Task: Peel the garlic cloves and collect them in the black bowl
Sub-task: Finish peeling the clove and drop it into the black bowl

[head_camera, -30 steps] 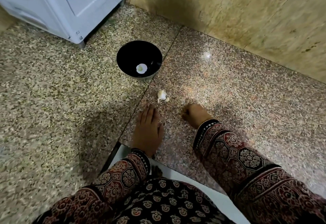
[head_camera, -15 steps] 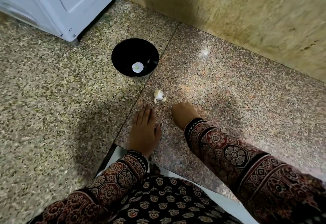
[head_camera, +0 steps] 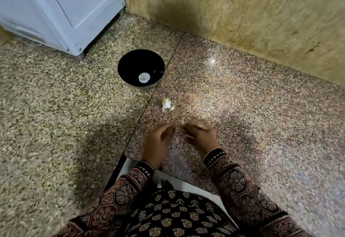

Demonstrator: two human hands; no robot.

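Judging progress: barely begun. Garlic lies unpeeled on the floor, at 12 o'clock from both hands, untouched. Black bowl sits at 11 o'clock beyond it and holds one pale piece, possibly a clove. Left hand is loosely curled and empty. Right hand is blurred, so I cannot tell its grip.

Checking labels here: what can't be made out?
Head view.
Motion blur hides whether left hand or right hand holds anything.
Too small: whether the white piece in the round black bowl is clove or skin.
Too small: how many cloves the pale garlic piece on the speckled stone has.
Top-left edge cuts off the white appliance.
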